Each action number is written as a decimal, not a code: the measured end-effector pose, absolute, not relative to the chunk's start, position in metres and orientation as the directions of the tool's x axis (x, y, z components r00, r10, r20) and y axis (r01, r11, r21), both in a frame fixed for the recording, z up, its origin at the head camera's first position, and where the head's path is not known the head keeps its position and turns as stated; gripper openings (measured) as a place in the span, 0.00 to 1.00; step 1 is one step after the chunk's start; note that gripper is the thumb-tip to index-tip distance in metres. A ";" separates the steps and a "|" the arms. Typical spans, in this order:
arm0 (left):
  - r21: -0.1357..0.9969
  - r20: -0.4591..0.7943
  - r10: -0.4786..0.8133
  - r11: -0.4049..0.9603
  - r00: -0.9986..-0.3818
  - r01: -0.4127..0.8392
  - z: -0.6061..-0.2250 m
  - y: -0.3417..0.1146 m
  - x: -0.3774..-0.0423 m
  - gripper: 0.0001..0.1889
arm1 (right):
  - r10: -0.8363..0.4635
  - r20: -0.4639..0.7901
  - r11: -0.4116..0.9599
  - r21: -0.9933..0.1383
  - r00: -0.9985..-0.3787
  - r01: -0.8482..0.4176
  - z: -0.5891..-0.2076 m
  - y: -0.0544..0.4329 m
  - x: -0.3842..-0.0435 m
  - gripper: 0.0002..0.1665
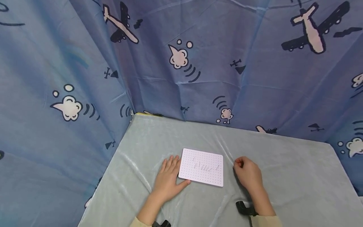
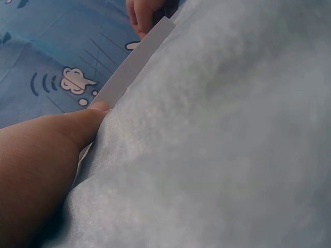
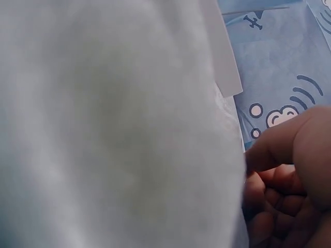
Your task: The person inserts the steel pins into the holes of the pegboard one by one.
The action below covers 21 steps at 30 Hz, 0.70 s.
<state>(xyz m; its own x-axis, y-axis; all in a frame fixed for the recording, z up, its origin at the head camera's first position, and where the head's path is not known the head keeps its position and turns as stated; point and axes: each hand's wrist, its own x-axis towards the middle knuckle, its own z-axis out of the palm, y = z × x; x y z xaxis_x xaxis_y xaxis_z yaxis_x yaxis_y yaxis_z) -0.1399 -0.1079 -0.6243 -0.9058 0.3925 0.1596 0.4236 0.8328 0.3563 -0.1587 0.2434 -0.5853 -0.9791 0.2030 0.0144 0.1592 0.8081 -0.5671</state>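
A white board with a grid of small holes (image 1: 188,170) lies flat on the cloth-covered table, with several thin pins (image 1: 204,167) standing or leaning on it. Along its left side rests my left hand (image 1: 168,183), fingers straight and spread, the thumb touching the near edge. The left wrist view shows that thumb (image 2: 85,121) against the board's side (image 2: 135,64). To the right of the board, apart from it, my right hand (image 1: 249,173) is low over the cloth with fingers curled, thumb and index tips together. Nothing shows between these tips; the cloth partly hides them in the right wrist view.
Pale grey plush cloth (image 1: 297,176) covers the table, with soft creases. A blue curtain (image 1: 158,85) printed with planes and clouds stands along the back and left edges. Black wrist mounts (image 1: 244,208) sit at both sleeves.
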 end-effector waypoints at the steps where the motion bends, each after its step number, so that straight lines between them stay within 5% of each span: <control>1: 0.357 0.160 0.394 0.832 -0.905 0.425 -0.624 -0.108 -0.140 0.52 | 0.206 0.016 0.802 -0.576 -0.978 0.159 -0.585 0.243 -0.159 0.09; 14: 0.341 0.103 0.390 0.850 -0.915 0.401 -0.625 -0.115 -0.138 0.54 | 0.150 0.062 0.722 -0.689 -0.987 0.067 -0.579 0.240 -0.150 0.17; 21: 0.352 0.069 0.397 0.849 -0.915 0.395 -0.624 -0.110 -0.143 0.54 | 0.211 0.148 0.668 -0.743 -0.966 0.032 -0.572 0.240 -0.147 0.08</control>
